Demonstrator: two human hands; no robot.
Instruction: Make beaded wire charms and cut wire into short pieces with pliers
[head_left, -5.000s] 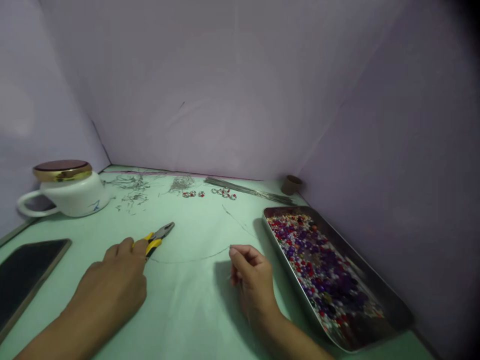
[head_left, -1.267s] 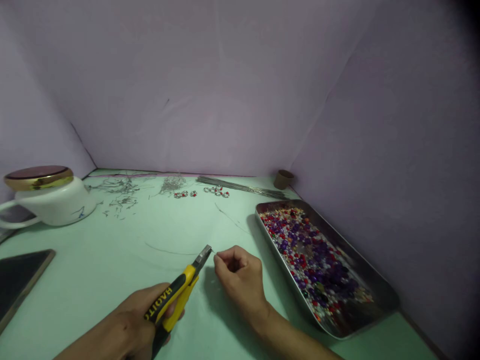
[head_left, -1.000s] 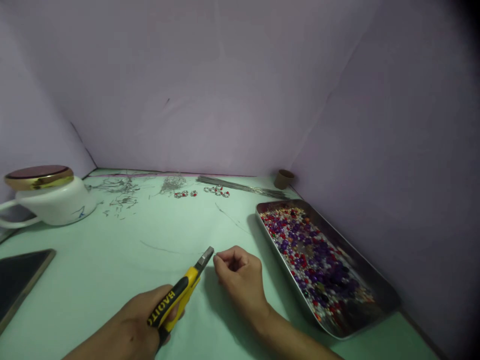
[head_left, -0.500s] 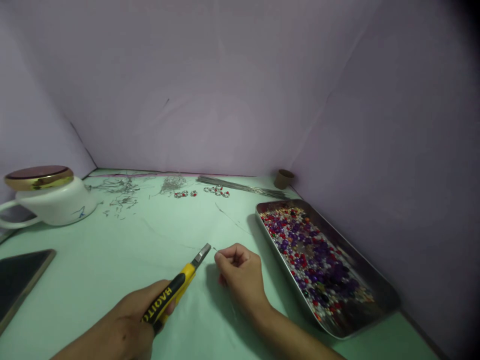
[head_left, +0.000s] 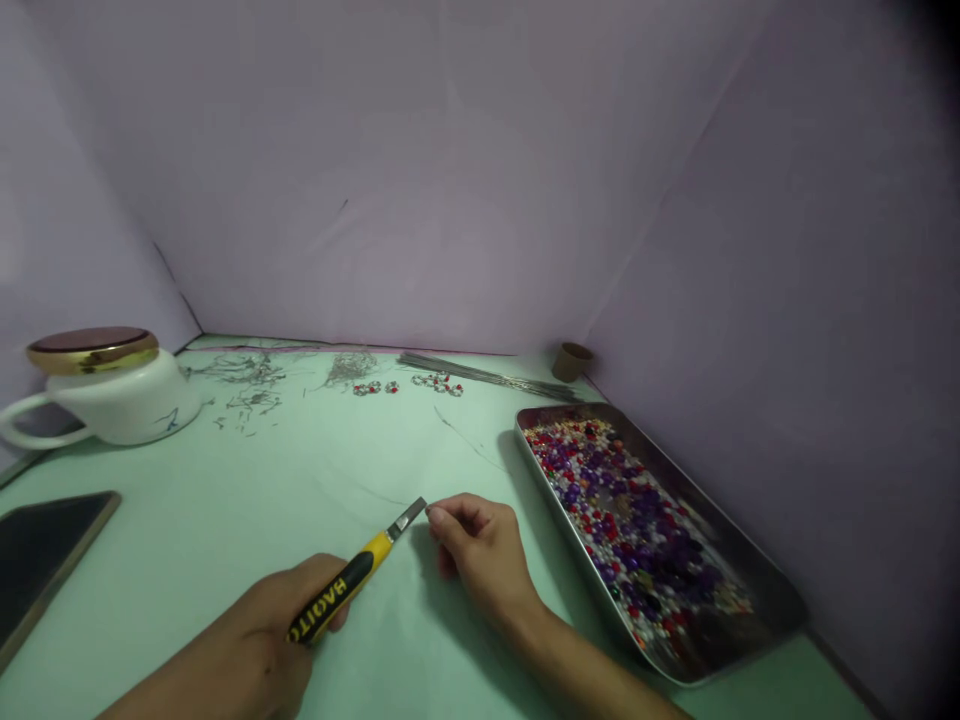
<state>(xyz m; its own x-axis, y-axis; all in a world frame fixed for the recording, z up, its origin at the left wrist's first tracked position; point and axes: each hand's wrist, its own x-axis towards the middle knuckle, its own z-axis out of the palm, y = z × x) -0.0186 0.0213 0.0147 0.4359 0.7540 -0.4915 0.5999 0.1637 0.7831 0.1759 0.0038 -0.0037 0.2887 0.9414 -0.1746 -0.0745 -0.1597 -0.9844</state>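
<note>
My left hand [head_left: 274, 625] is wrapped round the yellow-and-black handles of a pair of pliers [head_left: 360, 568], their metal jaws pointing up and right. The jaw tips meet the fingertips of my right hand [head_left: 480, 550], or stop just short of them; I cannot tell which. Thumb and index finger of the right hand are pinched together on a thin wire [head_left: 428, 509], of which only a tiny bit shows. A faint curved line on the table runs toward the jaws from the left.
A metal tray [head_left: 570, 545] of mixed beads stands at the right. Behind are a bundle of wires [head_left: 487, 376], red-and-silver beaded pieces [head_left: 439, 382], wire scraps [head_left: 251, 370] and a small brown cup [head_left: 571, 362]. At left are a lidded white mug [head_left: 135, 405] and a dark flat device [head_left: 52, 550].
The pliers' jaws have closed in on the right fingertips, and the handles look closer together. The wire end that stuck out from the fingers is now mostly hidden. The view has shifted slightly.
</note>
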